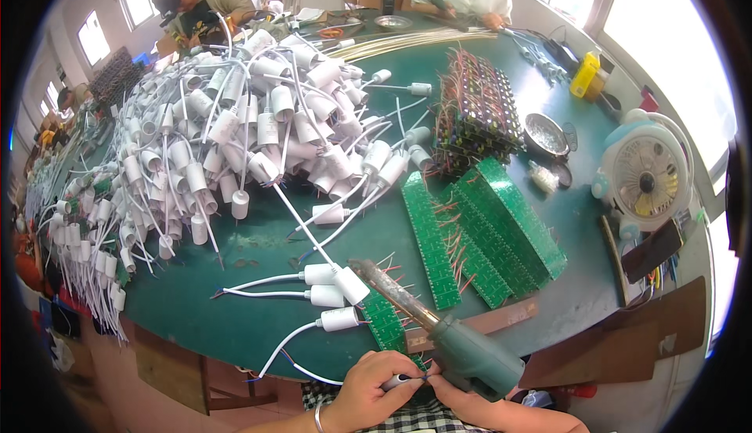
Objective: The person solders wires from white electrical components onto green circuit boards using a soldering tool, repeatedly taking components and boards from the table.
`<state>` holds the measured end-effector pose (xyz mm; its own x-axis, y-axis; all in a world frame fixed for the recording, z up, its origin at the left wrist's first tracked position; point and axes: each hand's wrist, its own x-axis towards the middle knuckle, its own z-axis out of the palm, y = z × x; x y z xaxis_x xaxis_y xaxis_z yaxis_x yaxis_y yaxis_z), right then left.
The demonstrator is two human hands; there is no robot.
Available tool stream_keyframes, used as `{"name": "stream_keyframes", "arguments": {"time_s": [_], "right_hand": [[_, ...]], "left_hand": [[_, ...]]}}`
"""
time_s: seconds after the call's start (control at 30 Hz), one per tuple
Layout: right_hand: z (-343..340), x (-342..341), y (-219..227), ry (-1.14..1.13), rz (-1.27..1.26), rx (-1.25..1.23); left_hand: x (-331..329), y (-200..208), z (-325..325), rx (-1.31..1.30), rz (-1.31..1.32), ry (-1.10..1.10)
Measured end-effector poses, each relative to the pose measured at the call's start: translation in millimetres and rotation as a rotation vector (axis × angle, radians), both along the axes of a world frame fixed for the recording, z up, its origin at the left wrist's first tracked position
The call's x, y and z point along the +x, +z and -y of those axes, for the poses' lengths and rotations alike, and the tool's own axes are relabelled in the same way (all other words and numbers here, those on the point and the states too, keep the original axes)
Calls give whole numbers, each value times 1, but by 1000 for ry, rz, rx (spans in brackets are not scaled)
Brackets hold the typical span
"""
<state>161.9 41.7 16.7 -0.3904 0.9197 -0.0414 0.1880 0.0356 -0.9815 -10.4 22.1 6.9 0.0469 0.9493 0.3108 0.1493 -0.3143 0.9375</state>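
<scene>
My left hand [366,392] is closed at the table's near edge around a white cylindrical lamp holder [397,383], mostly covered by the fingers. A white cable leads toward this hand from the left. My right hand [462,403] meets it with a pinch; what lies between those fingertips is too small to make out. Just beyond my fingers is the end of a green circuit board strip [384,325] with short red wires. Three white lamp holders [339,319] with cables lie along its left side. Above my right hand sits a green-handled soldering iron [470,347], its metal tip pointing up-left.
A large heap of white lamp holders [266,127] fills the table's left. Green circuit boards [501,229], a stack of wired boards [474,112], a metal bowl [546,135] and a fan [646,170] stand right. A wooden strip [509,315] lies near the iron. Two people sit across the table.
</scene>
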Motion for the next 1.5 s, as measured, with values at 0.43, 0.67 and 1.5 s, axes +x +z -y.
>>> {"name": "stream_keyframes", "arguments": {"time_s": [0.43, 0.67, 1.5], "right_hand": [[3, 3, -23, 64, 8, -149], [-1, -16, 4, -29, -23, -97], [30, 77, -11, -83, -142, -94]], "left_hand": [[-5, 4, 3, -131, -115, 34], [-10, 6, 3, -3, -161, 161], [-34, -2, -21, 17, -851, 478]]}}
